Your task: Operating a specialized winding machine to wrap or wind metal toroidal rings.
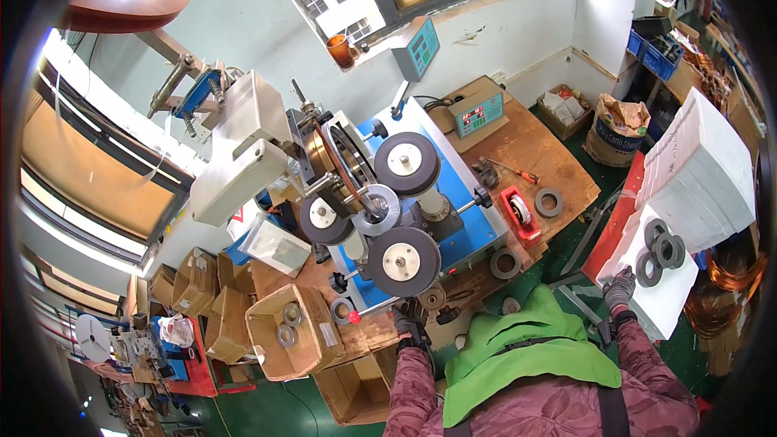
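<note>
My left hand (pixel 409 319), in a dark glove, is at the table's front edge below the winding machine (pixel 461 214), near a red ball knob (pixel 354 317). Its fingers look apart, with nothing visible in them. My right hand (pixel 621 287), in a grey glove, lies at the left edge of a white foam surface (pixel 660 303), fingers stretched out. Beside it several dark grey ring cores (pixel 648 269) lie in a cluster. Amid three black rubber rollers (pixel 421 243), a grey ring (pixel 378 212) is seated in the machine.
A cardboard box (pixel 275 356) with wrapped rings stands left of the table. Loose grey rings (pixel 506 264), a red tape dispenser (pixel 520 214) and a screwdriver (pixel 528 176) lie on the wooden table (pixel 558 146). A white foam box (pixel 696 170) stands at right; copper wire (pixel 724 295) lies beyond.
</note>
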The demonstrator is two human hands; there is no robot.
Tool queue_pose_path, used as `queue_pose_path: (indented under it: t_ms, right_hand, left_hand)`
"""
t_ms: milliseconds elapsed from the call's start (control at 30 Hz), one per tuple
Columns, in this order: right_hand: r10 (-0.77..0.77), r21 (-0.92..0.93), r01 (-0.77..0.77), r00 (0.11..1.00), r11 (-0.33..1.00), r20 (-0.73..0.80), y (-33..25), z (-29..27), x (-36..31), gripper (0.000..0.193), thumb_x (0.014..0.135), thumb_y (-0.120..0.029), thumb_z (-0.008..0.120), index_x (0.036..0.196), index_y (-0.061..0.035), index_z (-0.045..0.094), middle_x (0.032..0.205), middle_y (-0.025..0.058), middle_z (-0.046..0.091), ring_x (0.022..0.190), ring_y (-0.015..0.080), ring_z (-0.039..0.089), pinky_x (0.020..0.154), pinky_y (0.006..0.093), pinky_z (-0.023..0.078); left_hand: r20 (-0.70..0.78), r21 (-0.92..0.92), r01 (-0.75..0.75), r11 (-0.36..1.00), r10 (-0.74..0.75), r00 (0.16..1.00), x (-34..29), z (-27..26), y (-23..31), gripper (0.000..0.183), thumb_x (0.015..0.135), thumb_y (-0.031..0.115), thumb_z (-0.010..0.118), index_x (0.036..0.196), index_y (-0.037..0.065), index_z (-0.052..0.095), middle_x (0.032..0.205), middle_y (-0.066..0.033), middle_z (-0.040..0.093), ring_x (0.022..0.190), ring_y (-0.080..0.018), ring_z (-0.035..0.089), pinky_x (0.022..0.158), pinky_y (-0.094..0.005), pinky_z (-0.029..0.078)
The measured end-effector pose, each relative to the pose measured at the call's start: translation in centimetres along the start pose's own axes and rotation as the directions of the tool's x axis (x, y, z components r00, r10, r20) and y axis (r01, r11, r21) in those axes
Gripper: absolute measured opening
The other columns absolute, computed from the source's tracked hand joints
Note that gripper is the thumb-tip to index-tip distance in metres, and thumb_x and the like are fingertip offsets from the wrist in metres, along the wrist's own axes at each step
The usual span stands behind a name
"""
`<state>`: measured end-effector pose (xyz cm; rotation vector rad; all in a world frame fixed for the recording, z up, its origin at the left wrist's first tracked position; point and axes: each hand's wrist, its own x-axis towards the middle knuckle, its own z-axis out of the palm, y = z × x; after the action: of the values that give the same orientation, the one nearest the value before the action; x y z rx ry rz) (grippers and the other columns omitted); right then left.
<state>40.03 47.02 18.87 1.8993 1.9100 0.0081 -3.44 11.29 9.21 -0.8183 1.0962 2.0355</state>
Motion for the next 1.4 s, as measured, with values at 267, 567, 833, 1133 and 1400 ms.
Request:
queue_pose_path:
  t_ms: [267, 567, 833, 1133, 1400]
  right_hand:
    - [-0.008, -0.031, 0.007, 1.0, 0.999, -0.003, -0.5, 0.1, 0.1, 0.085, 0.069, -0.042, 0.064, 0.132, 0.0027, 0.03, 0.138, 0.0137, 0.03, 0.123, 0.0263, 0.035, 0.1, 0.0342, 0.032]
    - [-0.007, -0.028, 0.006, 1.0, 1.0, -0.023, -0.4, 0.9, 0.5, 0.085, 0.068, -0.04, 0.065, 0.132, 0.0028, 0.029, 0.139, 0.0148, 0.029, 0.123, 0.0272, 0.034, 0.1, 0.0348, 0.032]
    - [-0.004, -0.017, 0.004, 0.999, 1.0, -0.033, -0.4, 0.9, 0.3, 0.087, 0.066, -0.04, 0.065, 0.132, 0.0034, 0.028, 0.139, 0.0162, 0.028, 0.123, 0.0277, 0.034, 0.1, 0.0346, 0.032]
    - [0.02, 0.037, -0.019, 0.999, 0.999, -0.03, -0.7, 0.3, -0.1, 0.088, 0.067, -0.04, 0.066, 0.132, 0.0041, 0.026, 0.138, 0.0156, 0.028, 0.124, 0.0278, 0.033, 0.101, 0.035, 0.032]
    - [0.029, 0.027, -0.028, 0.999, 0.999, -0.02, -1.0, -0.2, -0.5, 0.088, 0.067, -0.038, 0.067, 0.133, 0.0041, 0.026, 0.139, 0.0155, 0.028, 0.125, 0.0279, 0.032, 0.102, 0.0356, 0.03]
  left_hand:
    - [0.038, 0.047, 0.012, 0.999, -0.014, 0.999, -0.1, -0.1, 0.3, 0.065, 0.081, 0.066, 0.038, 0.124, 0.017, 0.041, 0.135, -0.0072, 0.04, 0.123, -0.0286, 0.038, 0.098, -0.0522, 0.029]
    - [0.015, -0.004, -0.033, 0.999, 0.033, 0.999, -0.3, -0.2, 0.1, 0.056, 0.082, 0.062, 0.041, 0.112, 0.015, 0.045, 0.131, -0.0081, 0.044, 0.118, -0.0311, 0.042, 0.094, -0.0544, 0.032]
    - [-0.002, -0.024, -0.01, 1.0, 0.01, 1.0, 0.0, -0.4, 0.0, 0.056, 0.083, 0.062, 0.041, 0.115, 0.016, 0.046, 0.132, -0.0092, 0.042, 0.121, -0.0298, 0.038, 0.096, -0.0548, 0.03]
    - [-0.036, 0.017, -0.021, 1.0, 0.021, 0.999, -0.4, -0.1, 0.0, 0.056, 0.083, 0.061, 0.041, 0.113, 0.014, 0.048, 0.131, -0.0079, 0.043, 0.119, -0.0295, 0.04, 0.096, -0.0551, 0.03]
    - [-0.028, 0.004, -0.016, 1.0, 0.016, 0.999, 0.6, -0.9, 0.0, 0.059, 0.083, 0.061, 0.04, 0.119, 0.014, 0.044, 0.13, -0.0079, 0.044, 0.12, -0.0293, 0.04, 0.096, -0.0551, 0.03]
